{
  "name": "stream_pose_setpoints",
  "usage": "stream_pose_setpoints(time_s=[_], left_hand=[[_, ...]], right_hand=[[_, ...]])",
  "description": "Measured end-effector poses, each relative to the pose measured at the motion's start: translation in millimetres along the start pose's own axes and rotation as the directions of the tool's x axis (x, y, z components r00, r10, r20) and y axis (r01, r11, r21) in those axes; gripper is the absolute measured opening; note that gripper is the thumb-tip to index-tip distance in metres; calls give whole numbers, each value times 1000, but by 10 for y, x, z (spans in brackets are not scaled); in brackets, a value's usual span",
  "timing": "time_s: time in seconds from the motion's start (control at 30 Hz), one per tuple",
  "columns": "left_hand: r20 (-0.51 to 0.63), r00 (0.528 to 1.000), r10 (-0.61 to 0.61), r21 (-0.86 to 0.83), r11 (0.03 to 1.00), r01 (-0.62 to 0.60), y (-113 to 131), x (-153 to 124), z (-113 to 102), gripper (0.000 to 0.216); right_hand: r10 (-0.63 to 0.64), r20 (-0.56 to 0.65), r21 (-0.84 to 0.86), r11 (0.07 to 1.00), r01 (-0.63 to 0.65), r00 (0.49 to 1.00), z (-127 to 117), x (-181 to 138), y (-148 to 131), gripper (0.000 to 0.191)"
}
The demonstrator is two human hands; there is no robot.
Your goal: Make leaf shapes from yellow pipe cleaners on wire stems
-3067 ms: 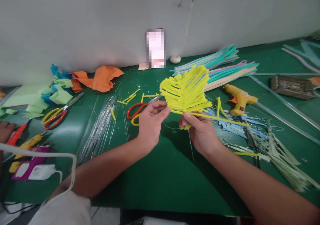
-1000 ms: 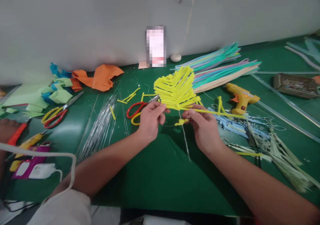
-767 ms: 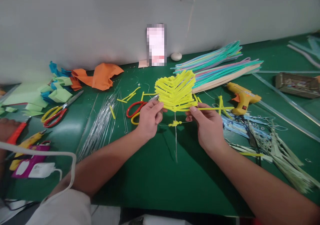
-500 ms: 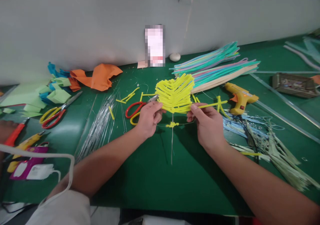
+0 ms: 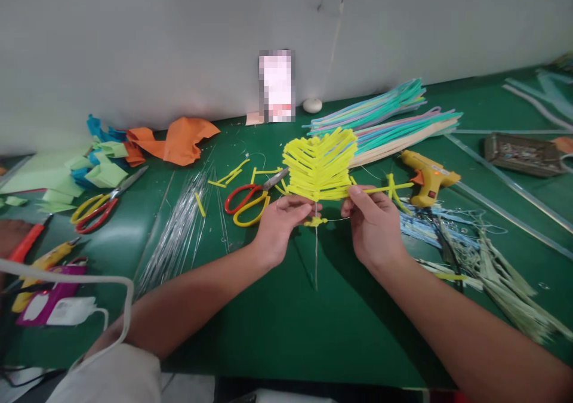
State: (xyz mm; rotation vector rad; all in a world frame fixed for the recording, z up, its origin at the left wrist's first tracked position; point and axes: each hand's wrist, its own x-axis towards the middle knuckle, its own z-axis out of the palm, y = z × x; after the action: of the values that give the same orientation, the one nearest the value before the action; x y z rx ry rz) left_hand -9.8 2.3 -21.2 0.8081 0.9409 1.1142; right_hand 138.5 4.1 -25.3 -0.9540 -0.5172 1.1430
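A leaf shape made of yellow pipe cleaners (image 5: 319, 163) stands upright between my hands, its strips slanting up from a middle line. Below it runs a thin wire stem (image 5: 316, 260) with a small yellow knot (image 5: 316, 221) on it. My left hand (image 5: 278, 227) is closed at the leaf's base, its fingertips by the stem just above the knot. My right hand (image 5: 375, 218) pinches a yellow pipe cleaner (image 5: 396, 187) that sticks out to the right from the leaf's lowest row. A fine wire runs from the knot towards my right fingers.
Red-and-yellow scissors (image 5: 250, 200) lie left of the leaf, with silver wires (image 5: 179, 230) beyond. Coloured pipe cleaners (image 5: 394, 122) are behind; a yellow glue gun (image 5: 430, 176) is at right. Second scissors (image 5: 105, 203) and a purple device (image 5: 54, 295) lie left. Another person's hand (image 5: 15, 236) shows at the left edge.
My left hand has moved from the leaf's lower left edge down and right to its base at the stem. The leaf has shifted slightly right; my right hand keeps its pinch.
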Motion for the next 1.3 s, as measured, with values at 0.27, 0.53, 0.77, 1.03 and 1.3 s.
stream_pose_setpoints(time_s=[0.27,0.53,0.77,1.03,1.3], left_hand=[[-34,999,0,-27,1000,-1,-45,26,-19,26],[25,997,73,130,989,-75,-47,26,-36,26],[23,996,83,165,983,-86,-28,49,-60,28],[-44,995,89,38,995,-87,-4,77,-67,38],[-135,984,114,234,969,-81,272,283,-192,33]], right_hand=[[17,25,-41,999,-16,1000,5,-12,5,17],[26,36,-40,999,-24,999,-9,2,-24,21],[58,7,-8,998,-58,998,-11,16,-19,19],[80,-2,48,996,-80,997,-4,24,-46,23],[112,43,-3,994,-112,993,-4,-2,-39,20]])
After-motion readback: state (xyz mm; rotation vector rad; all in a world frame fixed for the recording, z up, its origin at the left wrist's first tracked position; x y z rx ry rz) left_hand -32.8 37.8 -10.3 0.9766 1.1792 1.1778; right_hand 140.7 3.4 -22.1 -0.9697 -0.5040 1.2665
